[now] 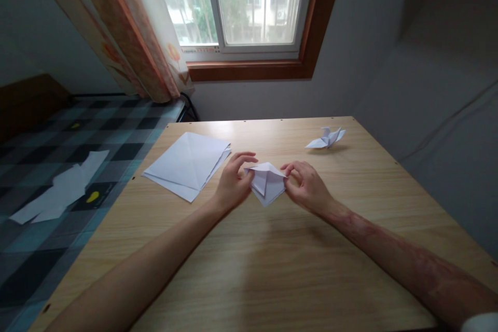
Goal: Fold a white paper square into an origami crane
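Note:
Between my two hands is a folded sheet of white paper [268, 182], roughly diamond-shaped, with its lower point toward me and a raised flap across the top. My left hand [237, 174] pinches its left corner between thumb and fingers. At the right corner, my right hand [305, 181] grips the paper with thumb and forefinger. The paper is at or just above the tabletop; I cannot tell which. A folded paper crane [327, 138] stands farther back on the right. To the left lies a stack of square white paper [189, 163].
The light wooden table [218, 275] runs back toward the wall under a window [257, 5]. A bed with a checked cover [35, 254] adjoins its left side, with white paper scraps [66, 189] on it. A curtain [128, 26] hangs at the left of the window.

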Motion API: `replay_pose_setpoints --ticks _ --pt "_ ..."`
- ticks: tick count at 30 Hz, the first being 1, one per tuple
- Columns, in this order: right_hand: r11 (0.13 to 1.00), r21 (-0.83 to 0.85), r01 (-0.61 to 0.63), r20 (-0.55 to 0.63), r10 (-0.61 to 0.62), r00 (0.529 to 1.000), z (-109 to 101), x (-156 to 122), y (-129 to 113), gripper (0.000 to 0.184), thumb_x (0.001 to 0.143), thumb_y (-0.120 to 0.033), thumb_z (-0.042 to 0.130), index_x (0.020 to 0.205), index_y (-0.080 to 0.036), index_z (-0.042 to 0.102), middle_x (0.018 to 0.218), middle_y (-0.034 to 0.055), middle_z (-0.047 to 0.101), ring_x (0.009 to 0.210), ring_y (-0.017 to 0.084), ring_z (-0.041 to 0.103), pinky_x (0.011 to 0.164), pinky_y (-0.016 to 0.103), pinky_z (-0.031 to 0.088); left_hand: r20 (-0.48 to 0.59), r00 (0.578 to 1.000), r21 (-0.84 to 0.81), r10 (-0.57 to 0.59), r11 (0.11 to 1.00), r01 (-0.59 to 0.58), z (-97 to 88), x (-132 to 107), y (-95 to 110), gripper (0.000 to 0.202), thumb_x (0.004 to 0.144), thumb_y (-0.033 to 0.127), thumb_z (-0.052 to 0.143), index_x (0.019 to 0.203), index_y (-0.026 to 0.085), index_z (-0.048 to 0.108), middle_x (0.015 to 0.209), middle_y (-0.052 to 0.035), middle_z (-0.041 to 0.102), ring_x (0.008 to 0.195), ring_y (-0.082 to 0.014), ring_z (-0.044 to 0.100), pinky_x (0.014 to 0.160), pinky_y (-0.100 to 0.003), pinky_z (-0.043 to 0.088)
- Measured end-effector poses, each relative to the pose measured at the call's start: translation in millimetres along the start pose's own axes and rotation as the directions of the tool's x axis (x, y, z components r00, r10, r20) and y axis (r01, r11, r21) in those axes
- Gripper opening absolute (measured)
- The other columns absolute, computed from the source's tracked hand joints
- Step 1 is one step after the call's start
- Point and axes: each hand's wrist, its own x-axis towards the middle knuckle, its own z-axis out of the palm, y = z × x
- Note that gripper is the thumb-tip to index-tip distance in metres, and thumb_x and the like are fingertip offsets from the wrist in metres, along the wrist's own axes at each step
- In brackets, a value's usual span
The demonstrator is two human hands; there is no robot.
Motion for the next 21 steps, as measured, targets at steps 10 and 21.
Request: replay_pose_setpoints --ticks 10,21 --pt "0.997 0.069 -0.043 0.026 0.041 0.999 0 0 -1 0.015 0.088 -0.016 0.068 0.085 -0.027 0.058 0.113 0.0066 0.081 0.107 0.029 0.072 0.099 0.046 0.054 -0.071 0.929 0.435 0.362 0.850 -0.298 -3.0 -9 3 0.025 0.091 0.009 0.071 0.081 0.023 0.053 0.094 -0.0032 0.065 0.093 -0.0227 0.061 0.086 -0.039 0.051" --pt "1.000 -0.012 0.013 -0.003 -0.013 1.000 -3 1 -5 0.035 0.098 -0.027 0.069 0.133 -0.026 0.068 0.132 0.0102 0.079 0.118 0.031 0.073 0.108 0.049 0.055 0.387 0.813 0.459 0.434 0.674 -0.578 -7.2 -16 2 0.024 0.109 0.024 0.059 0.128 0.026 0.074 0.124 -0.0071 0.080 0.109 -0.0242 0.072 0.098 -0.042 0.054"
